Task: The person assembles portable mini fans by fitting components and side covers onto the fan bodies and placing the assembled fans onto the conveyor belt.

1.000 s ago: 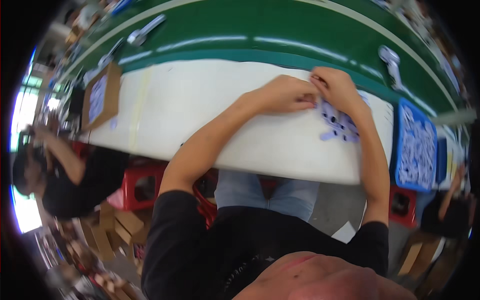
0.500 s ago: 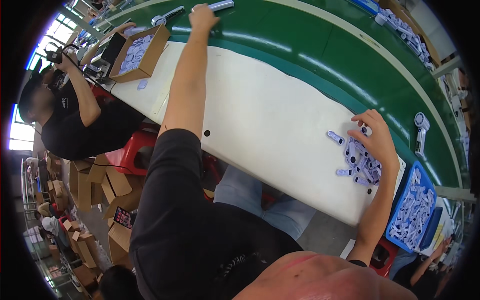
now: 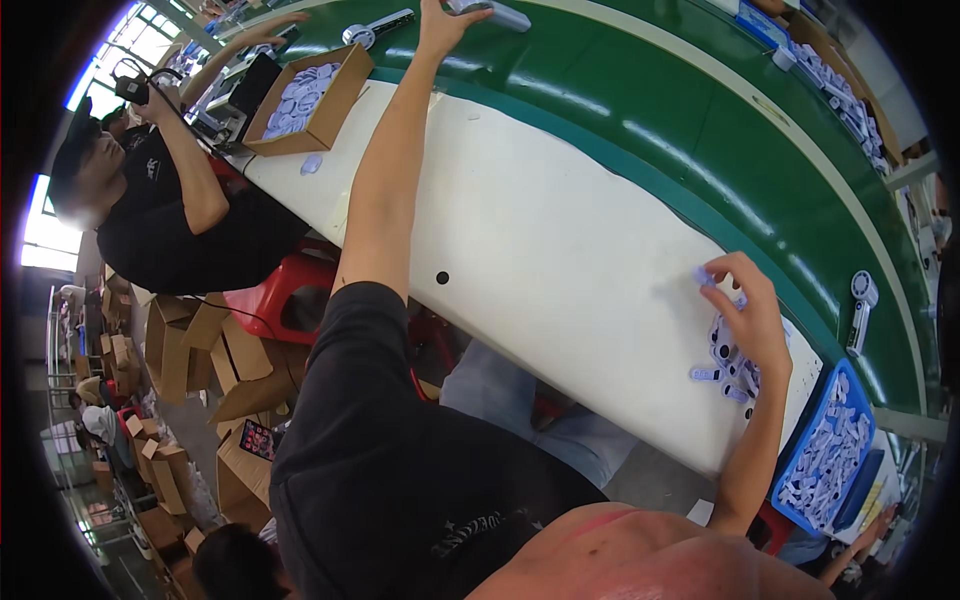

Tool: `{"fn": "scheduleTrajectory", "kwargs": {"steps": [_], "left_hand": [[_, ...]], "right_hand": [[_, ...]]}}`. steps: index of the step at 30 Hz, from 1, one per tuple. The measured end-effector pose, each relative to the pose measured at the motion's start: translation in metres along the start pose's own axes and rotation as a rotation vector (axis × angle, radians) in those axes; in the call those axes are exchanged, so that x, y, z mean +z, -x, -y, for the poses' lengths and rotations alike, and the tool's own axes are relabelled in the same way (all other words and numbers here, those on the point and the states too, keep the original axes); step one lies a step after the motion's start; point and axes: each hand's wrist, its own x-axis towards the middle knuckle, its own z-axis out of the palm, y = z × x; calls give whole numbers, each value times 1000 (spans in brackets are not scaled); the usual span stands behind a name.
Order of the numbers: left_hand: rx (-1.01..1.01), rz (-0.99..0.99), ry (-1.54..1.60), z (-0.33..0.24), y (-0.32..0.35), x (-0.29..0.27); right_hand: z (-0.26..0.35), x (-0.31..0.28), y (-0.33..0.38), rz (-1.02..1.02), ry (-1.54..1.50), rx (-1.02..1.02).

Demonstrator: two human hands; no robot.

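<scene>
My left hand (image 3: 445,28) reaches far out over the green belt at the top edge. It is closed on the near end of a pale tube-shaped device (image 3: 508,17); its fingertips are partly cut off by the frame. Over the right end of the white table, my right hand (image 3: 752,315) pinches a small lavender plastic part (image 3: 704,276) between thumb and fingertips. Below and partly behind that hand lies a loose pile of similar lavender parts (image 3: 736,372), some with black round spots.
A blue tray (image 3: 787,470) full of lavender parts stands right of the white table (image 3: 560,220). Handheld fans (image 3: 860,312) lie on the green belt (image 3: 640,90). At left, a cardboard box (image 3: 333,118) holds pale round pieces, and a co-worker (image 3: 150,200) sits beside a red stool (image 3: 290,290).
My right hand has picked a lavender part from the pile, raising it at its fingertips. My left hand has closed on the pale device, which has swung round. The whole view has shifted slightly.
</scene>
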Motion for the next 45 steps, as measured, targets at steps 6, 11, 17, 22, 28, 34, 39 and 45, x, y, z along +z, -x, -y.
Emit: {"fn": "scheduleTrajectory", "kwargs": {"steps": [6, 11, 17, 22, 28, 34, 39, 45], "left_hand": [[-142, 231, 1371, -116, 43, 6], [-613, 105, 1714, -167, 83, 48], [-712, 484, 1619, -187, 134, 82], [-623, 709, 1507, -198, 167, 113], [-381, 671, 1048, -273, 223, 112], [-277, 555, 965, -292, 244, 111], [-256, 486, 869, -285, 248, 117], [-253, 466, 834, -295, 249, 113]], "right_hand": [[9, 3, -1, -215, -744, 140], [16, 8, -5, -200, -673, 177], [11, 7, -5, -292, -702, 209], [11, 6, -4, -349, -665, 167], [-3, 11, -1, -502, -633, 187], [3, 16, -7, -690, -655, 213], [5, 20, -9, -772, -632, 183], [7, 15, -6, -781, -650, 182]]}}
